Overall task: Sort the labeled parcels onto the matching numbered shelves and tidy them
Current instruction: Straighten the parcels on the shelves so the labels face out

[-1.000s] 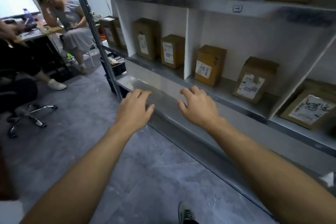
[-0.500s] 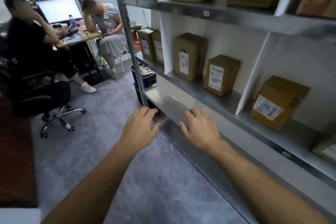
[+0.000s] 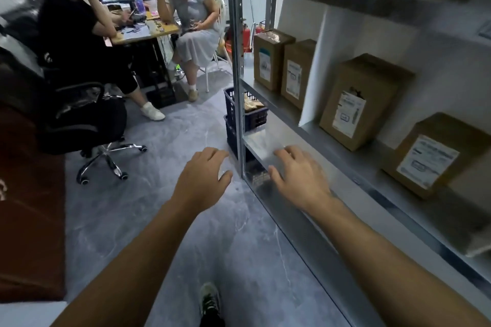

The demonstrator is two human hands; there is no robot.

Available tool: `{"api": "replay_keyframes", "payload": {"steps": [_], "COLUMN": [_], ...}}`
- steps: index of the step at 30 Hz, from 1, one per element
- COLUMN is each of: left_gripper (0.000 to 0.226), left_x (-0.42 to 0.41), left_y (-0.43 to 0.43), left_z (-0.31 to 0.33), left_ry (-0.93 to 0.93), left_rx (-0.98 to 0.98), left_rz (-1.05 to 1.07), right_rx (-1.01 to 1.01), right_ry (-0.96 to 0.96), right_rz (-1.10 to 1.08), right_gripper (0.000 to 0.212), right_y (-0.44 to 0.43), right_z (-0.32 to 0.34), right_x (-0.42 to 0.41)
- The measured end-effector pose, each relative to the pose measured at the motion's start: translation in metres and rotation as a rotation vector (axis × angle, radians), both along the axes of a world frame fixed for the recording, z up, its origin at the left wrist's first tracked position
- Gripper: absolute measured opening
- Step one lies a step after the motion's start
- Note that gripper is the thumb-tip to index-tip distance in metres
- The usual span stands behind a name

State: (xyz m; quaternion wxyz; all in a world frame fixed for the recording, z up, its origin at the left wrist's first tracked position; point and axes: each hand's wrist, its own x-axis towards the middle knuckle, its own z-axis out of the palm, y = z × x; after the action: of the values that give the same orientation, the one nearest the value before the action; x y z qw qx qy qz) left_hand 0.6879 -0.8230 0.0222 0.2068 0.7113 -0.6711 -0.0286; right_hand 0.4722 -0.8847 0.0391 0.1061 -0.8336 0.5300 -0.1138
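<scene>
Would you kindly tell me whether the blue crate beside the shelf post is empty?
Not empty: the blue crate holds pale tan items above its rim; what they are, cannot tell.

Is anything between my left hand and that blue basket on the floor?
Partly: the rack's metal upright stands in front of the blue basket. Only its left edge faces the left hand directly across the floor.

The forearms [image 3: 372,249] are bare, and one foot wears a dark laced sneaker [image 3: 210,300].
</scene>
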Motion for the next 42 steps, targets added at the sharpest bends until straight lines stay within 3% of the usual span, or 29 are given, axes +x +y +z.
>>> {"api": "replay_keyframes", "payload": {"steps": [11,27,35,42], "left_gripper": [0.045,0.042,0.045,0.046], "left_x": [0.115,0.146,0.144,0.136], "left_y": [-0.191,-0.460,-0.556,-0.621], "left_z": [0.028,0.054,0.052,0.040], "left_ry": [-0.033,0.005,0.077,0.131], "left_rx": [-0.013,-0.132,-0.143,-0.086], "left_rz": [-0.218,-0.442,-0.569,-0.707], "right_rx": [-0.021,-0.205,-0.069,0.050], "right_ry": [-0.072,-0.159,-0.152,0.025], "right_rz": [-0.281,-0.438,-0.482,-0.591], "right_gripper": [0.046,0.047,0.052,0.055], "right_y": [-0.131,-0.345,-0.426,-0.476], "right_z": [0.019,0.057,0.067,0.055], "right_x": [0.101,0.139,0.153,0.161]}}
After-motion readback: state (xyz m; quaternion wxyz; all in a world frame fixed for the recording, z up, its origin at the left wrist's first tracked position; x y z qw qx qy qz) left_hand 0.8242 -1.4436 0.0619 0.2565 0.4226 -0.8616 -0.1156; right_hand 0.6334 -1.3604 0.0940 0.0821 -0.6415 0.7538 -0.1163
